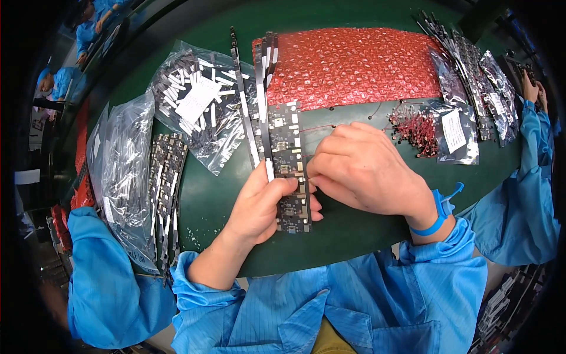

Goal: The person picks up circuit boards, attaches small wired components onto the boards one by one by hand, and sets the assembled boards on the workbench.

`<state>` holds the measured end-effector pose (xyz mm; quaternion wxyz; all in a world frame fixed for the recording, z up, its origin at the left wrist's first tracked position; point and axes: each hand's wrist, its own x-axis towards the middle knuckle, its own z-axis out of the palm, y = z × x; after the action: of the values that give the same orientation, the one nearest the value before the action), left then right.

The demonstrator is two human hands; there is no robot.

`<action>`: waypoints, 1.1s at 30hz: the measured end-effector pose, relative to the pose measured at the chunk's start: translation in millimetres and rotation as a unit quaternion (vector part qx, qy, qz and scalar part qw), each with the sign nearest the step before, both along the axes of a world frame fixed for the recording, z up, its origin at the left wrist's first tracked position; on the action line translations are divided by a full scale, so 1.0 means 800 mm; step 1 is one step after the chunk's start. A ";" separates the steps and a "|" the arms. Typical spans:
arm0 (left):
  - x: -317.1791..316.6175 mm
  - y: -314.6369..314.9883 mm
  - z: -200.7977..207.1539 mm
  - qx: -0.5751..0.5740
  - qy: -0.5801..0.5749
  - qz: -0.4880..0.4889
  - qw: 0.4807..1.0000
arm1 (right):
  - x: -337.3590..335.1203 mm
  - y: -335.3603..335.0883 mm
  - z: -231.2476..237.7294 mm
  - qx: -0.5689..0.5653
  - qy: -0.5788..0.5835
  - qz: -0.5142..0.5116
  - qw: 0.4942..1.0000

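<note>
A long panel of black circuit boards (pixel 289 138) stands tilted at the middle of the bench. My left hand (pixel 254 203) grips its lower part, with the thumb across the front and fingertips showing past the right edge. Against that panel's left side lies a narrow black strip with a white end (pixel 263 112). My right hand (pixel 365 168) is closed in a pinch at the panel's right edge; its fingers hide whatever they hold. Thin red wire (pixel 318 127) shows between the panel and my right knuckles. A blue wrist strap (pixel 439 215) circles my right wrist.
Red bubble wrap (pixel 354 65) lies behind my hands. A pile of small red-wired parts (pixel 415 130) and a silvery bag (pixel 457 133) lie right. Left are a bag of black-and-white pieces (pixel 197 112), a clear bag (pixel 124 171) and more board panels (pixel 165 171). Blue-sleeved people sit on both sides.
</note>
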<state>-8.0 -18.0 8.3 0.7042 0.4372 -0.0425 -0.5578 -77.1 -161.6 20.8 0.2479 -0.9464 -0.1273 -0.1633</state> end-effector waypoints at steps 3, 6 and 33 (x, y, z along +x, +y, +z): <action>0.000 0.000 -0.001 0.002 -0.005 0.003 1.000 | 0.002 0.001 -0.002 0.019 -0.013 -0.007 1.000; 0.000 0.000 -0.001 -0.003 0.002 0.005 1.000 | 0.002 0.001 -0.002 0.031 -0.018 -0.005 0.999; 0.003 0.003 -0.005 -0.031 0.039 0.005 0.999 | 0.004 0.001 -0.003 0.080 -0.019 0.000 0.997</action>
<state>-5.4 -15.7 4.6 0.7211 0.3935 -0.0297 -0.5694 -73.8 -160.6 18.7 0.3204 -0.9202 -0.1187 -0.1909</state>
